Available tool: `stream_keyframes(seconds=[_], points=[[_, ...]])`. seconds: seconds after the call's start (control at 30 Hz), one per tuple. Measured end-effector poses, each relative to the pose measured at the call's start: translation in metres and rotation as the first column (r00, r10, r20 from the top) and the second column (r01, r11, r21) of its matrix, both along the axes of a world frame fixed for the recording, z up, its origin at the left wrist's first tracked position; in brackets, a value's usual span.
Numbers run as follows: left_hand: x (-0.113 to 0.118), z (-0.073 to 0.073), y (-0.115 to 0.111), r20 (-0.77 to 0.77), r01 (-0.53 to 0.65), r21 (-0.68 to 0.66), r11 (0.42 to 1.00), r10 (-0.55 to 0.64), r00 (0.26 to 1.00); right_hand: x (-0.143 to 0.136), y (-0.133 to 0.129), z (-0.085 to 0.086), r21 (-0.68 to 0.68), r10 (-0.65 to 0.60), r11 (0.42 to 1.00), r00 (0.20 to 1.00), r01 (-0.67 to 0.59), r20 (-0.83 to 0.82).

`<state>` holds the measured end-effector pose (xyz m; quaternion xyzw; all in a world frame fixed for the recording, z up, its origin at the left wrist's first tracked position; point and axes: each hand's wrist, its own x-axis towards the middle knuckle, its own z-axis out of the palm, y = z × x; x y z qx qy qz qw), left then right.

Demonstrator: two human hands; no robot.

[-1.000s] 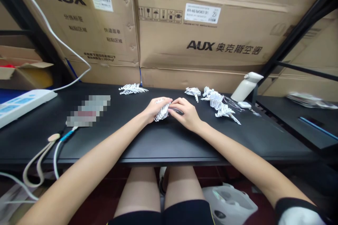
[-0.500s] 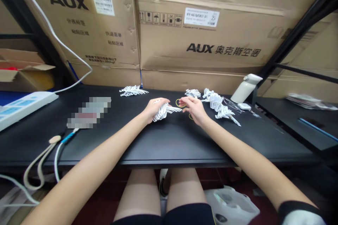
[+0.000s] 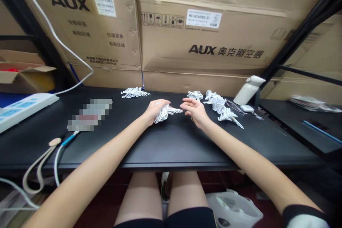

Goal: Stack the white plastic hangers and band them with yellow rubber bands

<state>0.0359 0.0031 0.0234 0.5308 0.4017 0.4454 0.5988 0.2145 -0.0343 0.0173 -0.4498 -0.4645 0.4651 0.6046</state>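
Observation:
My left hand [image 3: 156,109] is closed around a bundle of white hook-shaped pieces [image 3: 163,114], whose thin ends point right toward my other hand. Just right of those ends, my right hand [image 3: 196,111] has its fingers bent and fingertips close together. Part of a thin yellow rubber band [image 3: 192,118] shows under its palm; the rest is hidden by the fingers. Behind the right hand lies a small bundle of the same white pieces [image 3: 195,94], and more bundles [image 3: 219,104] lie in a row to its right. Another bundle [image 3: 135,92] rests at the back left.
On the black table [image 3: 160,149], a white power strip [image 3: 29,108] and a blurred-out flat object [image 3: 91,114] with a cable are at left. A white bottle [image 3: 248,91] and a small white case [image 3: 247,108] stand at right. Cardboard boxes [image 3: 165,50] line the back.
My right hand has shifted slightly left, and the yellow loop seen at its fingertips no longer shows there. My left hand keeps its bundle in nearly the same place.

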Motion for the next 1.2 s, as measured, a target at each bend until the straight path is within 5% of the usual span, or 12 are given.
stream_keyframes(seconds=[0.23,0.57,0.8,0.97,1.07,1.2], points=[[0.001,-0.001,0.0,0.018,-0.001,0.011,1.0,0.001,1.0,-0.001,-0.002,0.008,-0.003,0.009,1.0,0.993,-0.009,-0.117],[-0.001,0.001,0.001,0.046,-0.082,0.013,0.997,0.082,0.996,-0.005,-0.006,0.007,0.107,-0.069,0.992,0.996,0.074,-0.049],[0.0,0.001,0.001,0.059,-0.135,0.082,0.988,0.13,0.99,-0.008,-0.011,0.01,0.166,0.045,0.983,0.985,-0.073,0.164],[0.003,0.0,-0.002,0.085,-0.018,0.184,0.983,0.002,0.996,-0.018,-0.018,0.002,0.326,0.038,0.927,0.909,-0.188,0.416],[0.005,0.0,-0.006,0.066,-0.014,0.242,0.97,-0.002,0.998,-0.024,-0.02,-0.003,0.388,-0.025,0.903,0.88,-0.183,0.473],[0.008,-0.001,-0.008,0.096,-0.014,0.217,0.976,-0.007,0.995,-0.025,-0.019,-0.008,0.325,-0.07,0.941,0.887,-0.093,0.457]])
